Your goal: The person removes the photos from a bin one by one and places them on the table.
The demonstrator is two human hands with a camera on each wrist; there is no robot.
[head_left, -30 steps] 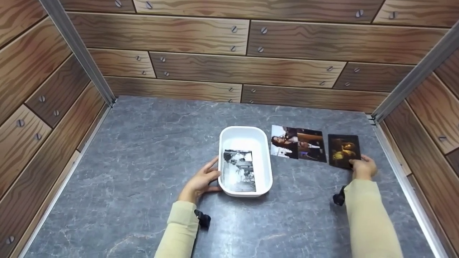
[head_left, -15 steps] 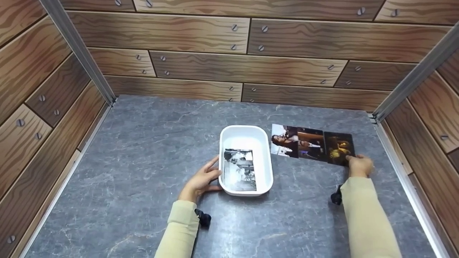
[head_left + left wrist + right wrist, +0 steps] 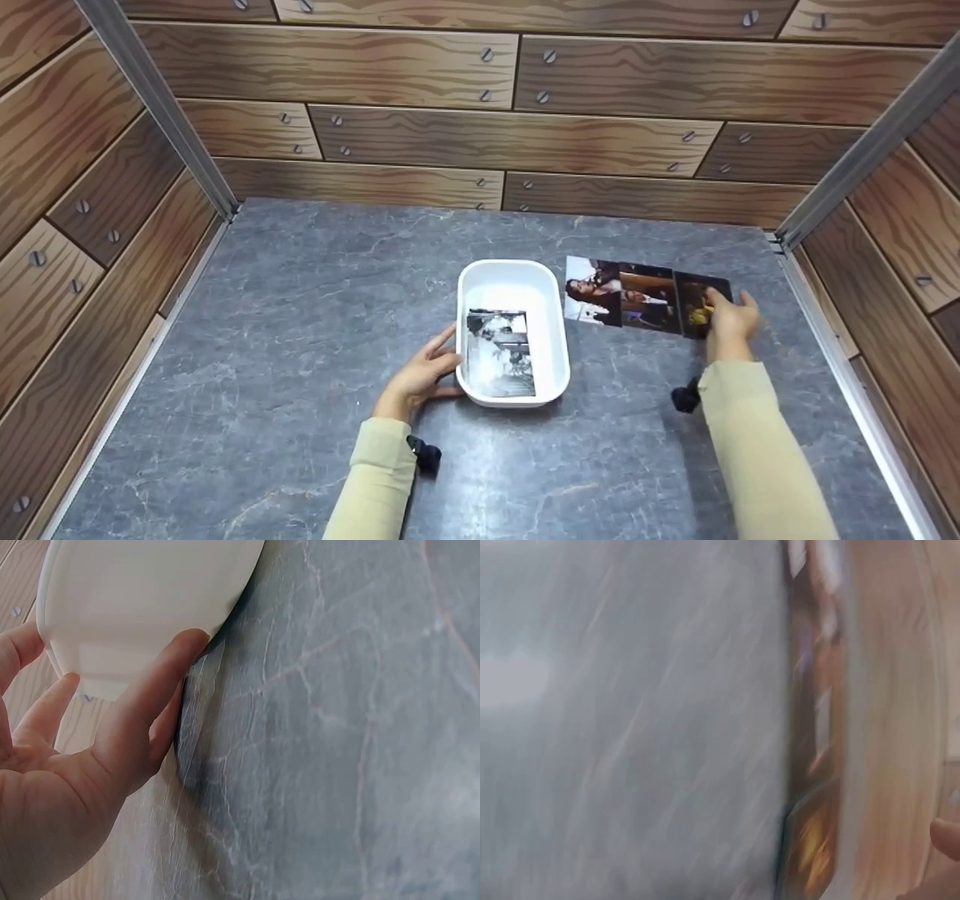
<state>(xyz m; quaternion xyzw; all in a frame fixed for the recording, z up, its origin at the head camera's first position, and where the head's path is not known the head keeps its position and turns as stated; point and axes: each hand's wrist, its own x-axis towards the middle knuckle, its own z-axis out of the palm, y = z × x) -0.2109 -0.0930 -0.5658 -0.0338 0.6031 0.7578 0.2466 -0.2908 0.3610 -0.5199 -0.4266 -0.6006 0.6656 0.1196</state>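
A white plastic tub point(image 3: 551, 360), rectangular with rounded corners, stands mid-table with a black-and-white photo point(image 3: 501, 360) lying in it. My left hand point(image 3: 420, 375) rests against the tub's left outer side. In the left wrist view its spread fingertips touch the tub's wall. To the right of the tub, photos lie in a row: a bright one of a long-haired person point(image 3: 592, 292), a darker one point(image 3: 651, 300), and a very dark one with yellow figures point(image 3: 691, 300). Over the last one's right part is my right hand point(image 3: 733, 326), fingers apart; contact is unclear.
A grey marbled tabletop point(image 3: 300, 322) carries everything. Wood-plank patterned walls point(image 3: 420, 139) enclose it at the back and both sides, with metal rails point(image 3: 180, 127) at the corners. The right wrist view is blurred.
My right hand has slid the dark photo left until it meets the row, and its fingers have since spread. My left hand and the tub keep their place.
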